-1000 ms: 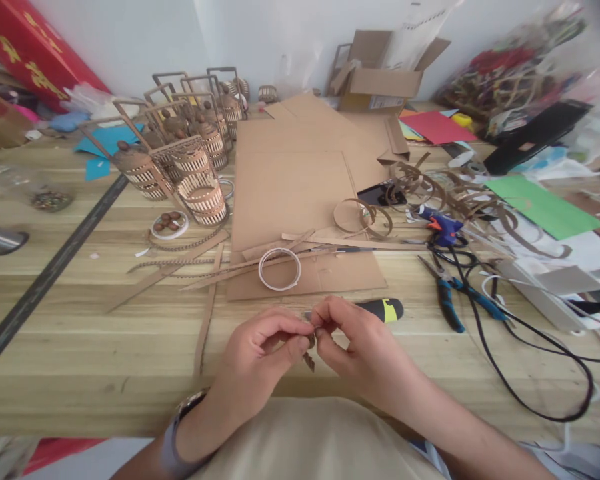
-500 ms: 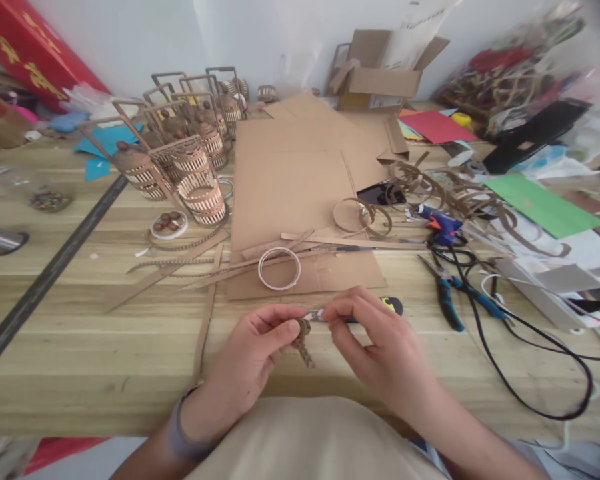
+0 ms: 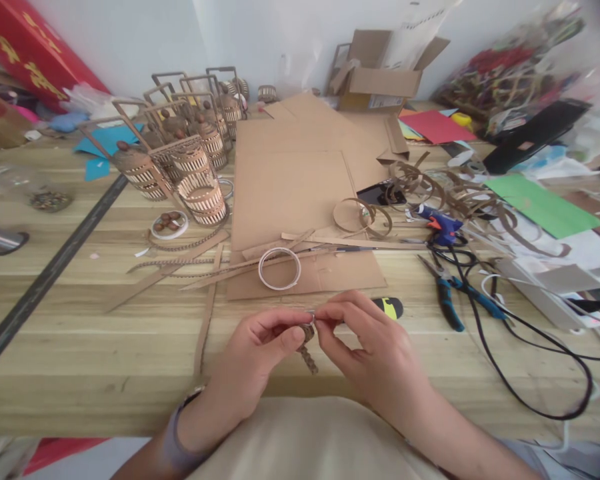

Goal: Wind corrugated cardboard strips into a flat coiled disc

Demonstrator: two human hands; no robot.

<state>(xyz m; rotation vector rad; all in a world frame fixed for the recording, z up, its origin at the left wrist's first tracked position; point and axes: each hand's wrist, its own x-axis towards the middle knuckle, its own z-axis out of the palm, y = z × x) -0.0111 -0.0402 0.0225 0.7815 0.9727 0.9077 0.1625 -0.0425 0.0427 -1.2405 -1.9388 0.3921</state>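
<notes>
Left hand [image 3: 260, 353]: thumb and forefinger pinch the coiled corrugated strip [image 3: 309, 359], its tail hanging below them.
Right hand [image 3: 373, 337]: fingertips narrowed, just beside the coil; I can't tell what they grip.
Coil: I see it between both hands.

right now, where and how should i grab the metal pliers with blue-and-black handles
Probably by the left blue-and-black handle, coming from the near left: the pliers lie with jaws pointing away and handles spread toward the person, and a black cable crosses the other handle.
</notes>
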